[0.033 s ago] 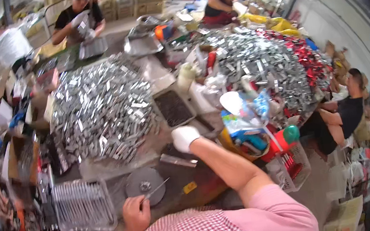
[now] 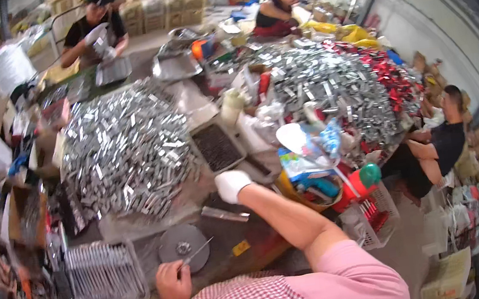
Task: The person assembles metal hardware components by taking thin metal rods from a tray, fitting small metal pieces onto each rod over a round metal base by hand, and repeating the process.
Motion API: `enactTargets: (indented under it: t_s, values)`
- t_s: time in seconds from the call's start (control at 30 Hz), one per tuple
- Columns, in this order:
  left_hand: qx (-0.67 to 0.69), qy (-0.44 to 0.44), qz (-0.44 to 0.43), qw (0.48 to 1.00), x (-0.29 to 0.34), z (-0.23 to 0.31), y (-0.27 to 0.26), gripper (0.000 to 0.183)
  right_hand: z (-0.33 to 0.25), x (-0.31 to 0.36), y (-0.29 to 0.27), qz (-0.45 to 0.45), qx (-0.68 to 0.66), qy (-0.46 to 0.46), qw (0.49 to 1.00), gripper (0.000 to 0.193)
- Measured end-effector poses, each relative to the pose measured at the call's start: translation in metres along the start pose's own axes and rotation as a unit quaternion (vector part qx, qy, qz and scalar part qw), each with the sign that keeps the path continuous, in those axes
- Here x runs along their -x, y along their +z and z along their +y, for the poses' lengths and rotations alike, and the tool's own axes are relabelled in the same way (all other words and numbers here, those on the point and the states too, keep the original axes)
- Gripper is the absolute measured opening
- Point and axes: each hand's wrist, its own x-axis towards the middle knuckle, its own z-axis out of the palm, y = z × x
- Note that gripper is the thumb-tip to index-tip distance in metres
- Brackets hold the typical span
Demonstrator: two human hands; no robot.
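Observation:
My bare left hand (image 2: 174,284) is closed on a thin metal rod (image 2: 197,250), which slants up and right across a grey round disc (image 2: 171,247) on the table. My right hand (image 2: 233,186) wears a white glove and reaches out to the near edge of a tray (image 2: 230,164) of small dark parts (image 2: 215,145). Its fingers are blurred and partly hidden, so any grip there does not show. Between my hands lies a flat shiny metal strip (image 2: 225,213). A clear tray (image 2: 142,283) with metal pieces in a row (image 2: 103,269) stands left of the disc.
A wide heap of shiny metal pieces (image 2: 128,152) covers the table beyond my left hand. Another heap (image 2: 328,86) lies at the far right, beside red pieces (image 2: 391,84). A cluttered tub (image 2: 317,190) and white basket (image 2: 382,221) flank my right arm. Several people work around.
The whole view has shifted a little, so things appear slightly further left. Both hands stay nearly where they were on the table, and the rod is still in my left hand.

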Motion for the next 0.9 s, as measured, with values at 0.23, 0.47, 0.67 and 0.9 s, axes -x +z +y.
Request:
enactTargets:
  t_s: [0.23, 0.47, 0.67, 0.9]
  values:
    - [-0.073, 0.000, 0.022, 0.997, 0.002, 0.003, 0.007, 0.012, -0.022, 0.046, -0.029, 0.217, -0.242, -0.137, 0.936, 0.016]
    - [-0.076, -0.017, 0.032, 0.996, -0.003, 0.002, 0.021, 0.014, -0.076, 0.118, -0.005, 0.180, -0.331, -0.301, 0.876, 0.016]
    - [-0.070, -0.022, 0.016, 0.997, -0.002, 0.000, 0.016, 0.014, -0.099, 0.109, 0.037, 0.206, -0.274, -0.330, 0.880, 0.016]
    - [-0.059, -0.004, 0.001, 0.998, -0.007, 0.004, 0.020, 0.016, -0.093, 0.105, 0.040, 0.188, -0.144, -0.382, 0.893, 0.011]
